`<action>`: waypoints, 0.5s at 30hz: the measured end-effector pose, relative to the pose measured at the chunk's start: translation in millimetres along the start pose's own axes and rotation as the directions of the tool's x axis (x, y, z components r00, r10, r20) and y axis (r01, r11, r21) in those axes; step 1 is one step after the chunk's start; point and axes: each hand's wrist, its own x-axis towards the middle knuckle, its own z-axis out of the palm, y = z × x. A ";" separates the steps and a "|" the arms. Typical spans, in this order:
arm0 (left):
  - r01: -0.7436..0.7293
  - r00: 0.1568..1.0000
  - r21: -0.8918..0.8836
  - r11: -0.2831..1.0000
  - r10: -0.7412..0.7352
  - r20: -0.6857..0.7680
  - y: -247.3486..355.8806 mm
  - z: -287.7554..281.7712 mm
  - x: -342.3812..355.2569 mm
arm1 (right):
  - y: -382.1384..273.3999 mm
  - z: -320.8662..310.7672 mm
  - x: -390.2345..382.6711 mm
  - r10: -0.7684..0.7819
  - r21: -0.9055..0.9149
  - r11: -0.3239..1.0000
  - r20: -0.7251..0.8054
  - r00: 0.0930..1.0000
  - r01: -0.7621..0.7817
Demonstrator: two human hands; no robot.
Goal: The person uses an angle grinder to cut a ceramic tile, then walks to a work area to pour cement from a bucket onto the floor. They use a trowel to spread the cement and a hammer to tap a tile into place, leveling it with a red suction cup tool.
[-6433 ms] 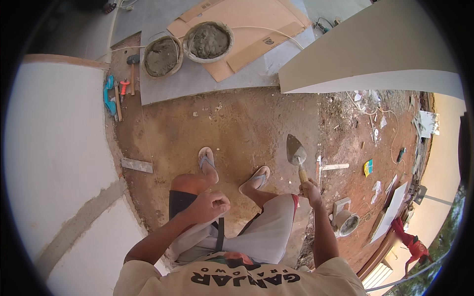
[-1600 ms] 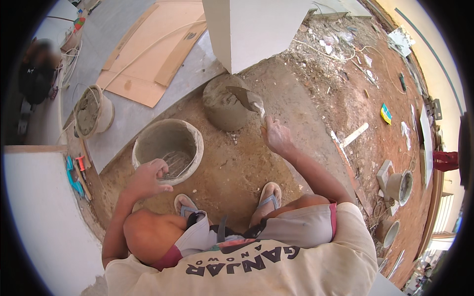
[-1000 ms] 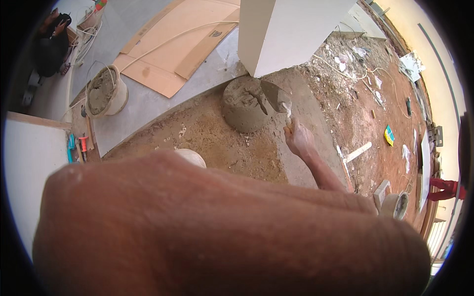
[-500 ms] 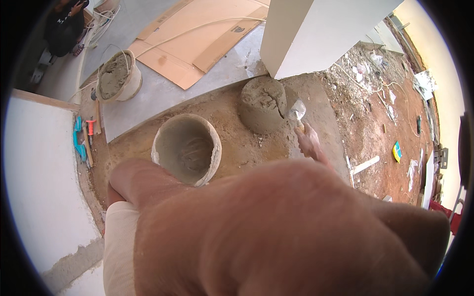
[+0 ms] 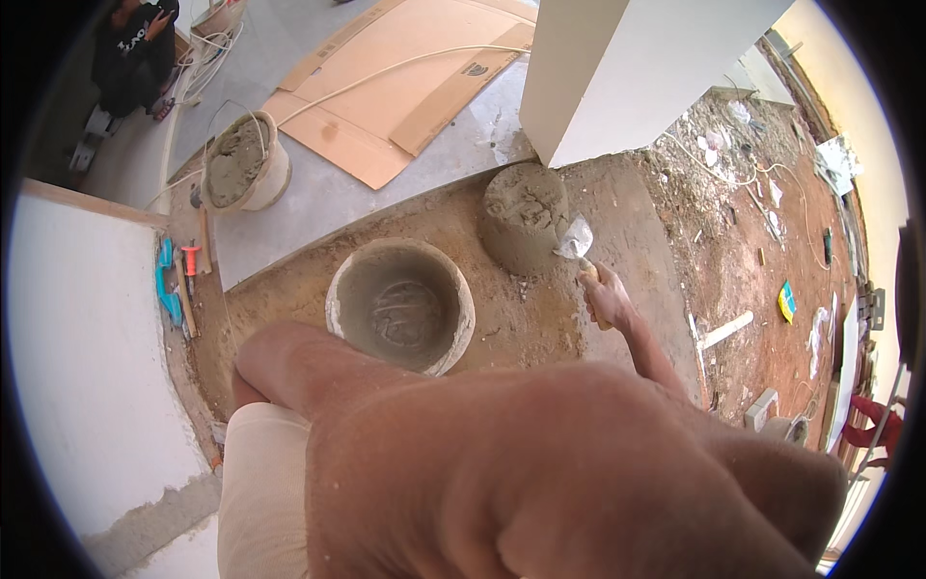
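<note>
Broadly, the largest items are coming first.

- Wall (image 5: 92, 376): white, standing along the left side; a grey rendered band is running across its lower part.
- Pillar (image 5: 632, 77): pale, rising at the top right, its lower corner ending just behind the mortar.
- Bare limb (image 5: 579, 463): the wearer's own, filling the lower foreground. Whether the left hand is part of it, and what that hand is doing, cannot be told.
- Cardboard sheet (image 5: 362, 111): lying flat on the grey floor (image 5: 253, 253), a pale cable crossing it.
- Empty bucket (image 5: 349, 304): standing mouth up on brown ground, mortar smears coating its inside.
- Mortar mound (image 5: 516, 236): round, grey, sitting on the ground right of the empty bucket, by the pillar's foot; its top is showing rough lumps.
- Full bucket (image 5: 272, 183): holding mortar, standing on the far side of the empty bucket.
- Right hand (image 5: 610, 299): closing its fingers round the trowel's handle.
- Trowel (image 5: 576, 237): pointing away from the wearer, its blade lying at the mound's right edge; the tip's exact contact is not showing clearly.
- Chisel (image 5: 190, 259): red-gripped, lying beside a hammer (image 5: 184, 294) near the wall.

Handling note, by judgement: working the mound is calling for a firm wrist and thin slices from the rim inward. Keeping the blade clear of the ground is likely sparing the mix from grit; pressing too hard is risking a slump toward the pillar.
</note>
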 end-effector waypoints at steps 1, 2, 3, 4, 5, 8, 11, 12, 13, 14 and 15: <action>-0.002 1.000 -0.001 1.000 0.002 0.004 -0.3 0.0 0.6 | 0.1 0.4 -0.1 -0.006 0.000 1.000 0.003 1.000 0.006; -0.008 1.000 -0.004 1.000 0.008 0.003 -0.3 -0.5 0.2 | 0.4 1.5 0.9 -0.011 0.000 1.000 0.007 1.000 0.011; -0.013 1.000 0.001 1.000 0.013 0.000 0.6 -0.6 0.6 | 0.9 2.9 2.5 -0.017 0.000 1.000 0.013 1.000 0.017; -0.019 1.000 -0.001 1.000 0.019 0.005 0.8 -1.8 1.3 | 4.2 1.5 6.8 -0.025 0.004 1.000 0.003 1.000 0.025; -0.019 1.000 0.003 1.000 0.019 0.004 1.0 -2.2 1.3 | 7.7 5.0 14.6 -0.035 0.012 0.999 0.002 0.999 0.035; -0.026 0.999 0.041 0.999 0.027 -0.021 7.9 -4.0 -2.8 | 8.4 15.2 28.9 -0.062 0.035 0.997 -0.016 0.998 0.063; -0.021 0.999 0.061 0.998 0.022 -0.026 9.8 -3.4 -2.1 | 7.6 21.2 31.2 -0.072 0.072 0.995 -0.009 0.997 0.073; -0.012 0.999 0.071 0.997 0.015 -0.030 10.3 -2.8 -1.8 | 8.4 22.2 30.1 -0.074 0.088 0.993 -0.003 0.997 0.074; -0.012 1.000 0.067 0.998 0.014 -0.028 8.5 -5.1 -0.8 | 8.8 17.1 22.9 -0.048 0.120 0.992 -0.010 0.999 0.049; -0.014 0.999 0.069 0.997 0.016 -0.027 6.1 -7.4 -0.6 | 9.8 12.2 14.4 -0.022 0.155 0.988 -0.019 1.000 0.025; -0.011 0.999 0.079 0.997 0.014 -0.034 7.1 -12.4 1.7 | 10.1 9.2 7.0 0.004 0.190 0.982 -0.028 1.000 0.001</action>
